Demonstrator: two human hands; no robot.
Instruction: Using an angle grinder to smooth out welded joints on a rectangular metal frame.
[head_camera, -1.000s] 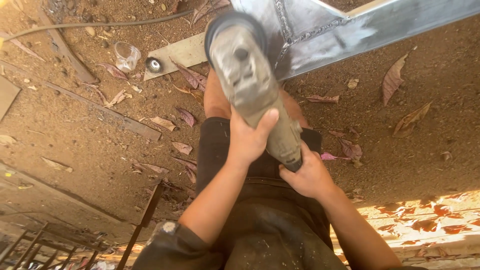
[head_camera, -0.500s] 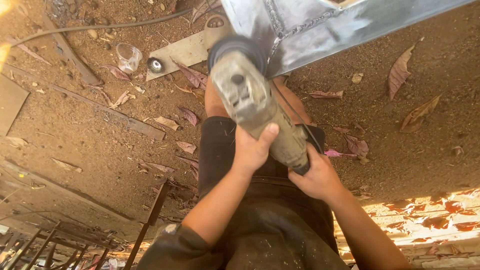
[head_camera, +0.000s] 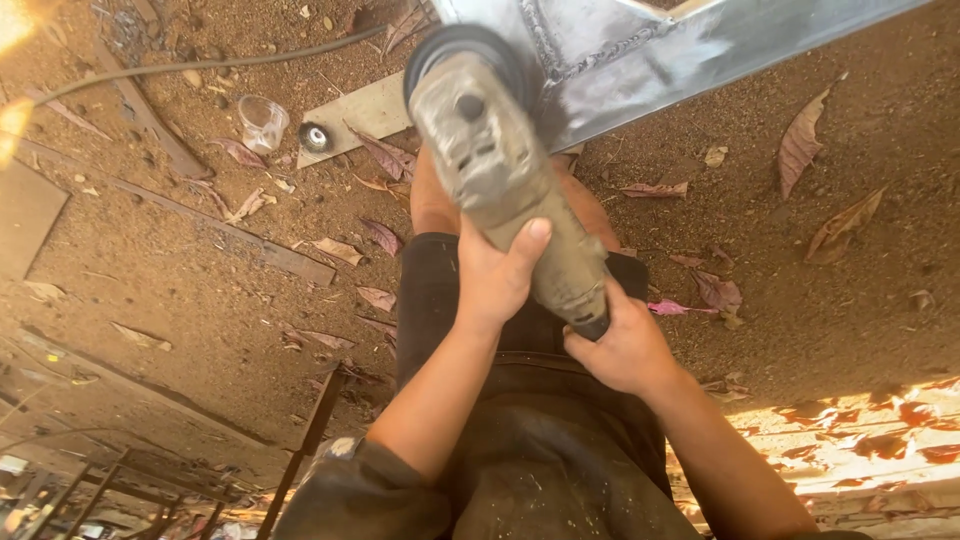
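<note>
1. Left hand (head_camera: 495, 275) wrapping around the middle of the angle grinder (head_camera: 500, 175) body, thumb lying along its upper side, grip fully closed on the tool.
2. Right hand (head_camera: 620, 345) clasping the rear end of the same grinder, fingers curled tight around the dark tail of the housing, grip fully closed.
3. Grinder pointing away from the body, dusty grey casing, round black guard at the front end meeting the metal frame (head_camera: 640, 55).
4. Frame running across the top of the view as a shiny steel section with a rough weld seam (head_camera: 560, 60) showing beside the guard; disc itself hidden under the guard, so contact with the seam not being confirmed.
5. Dark shorts (head_camera: 530, 330) and a bare knee (head_camera: 435, 195) lying directly below the tool.
6. Dirt floor (head_camera: 200, 290) carrying scattered dry leaves (head_camera: 800, 140) on every side.
7. Flat metal plate (head_camera: 365, 110) lying on the floor just left of the grinder head, with a small wire cup brush (head_camera: 317, 137) resting at its end.
8. Clear plastic cup (head_camera: 262, 122) lying just beside the brush.
9. Dark cable (head_camera: 200, 66) trailing across the floor at upper left.
10. Rusty steel bars (head_camera: 150, 480) showing at lower left.
</note>
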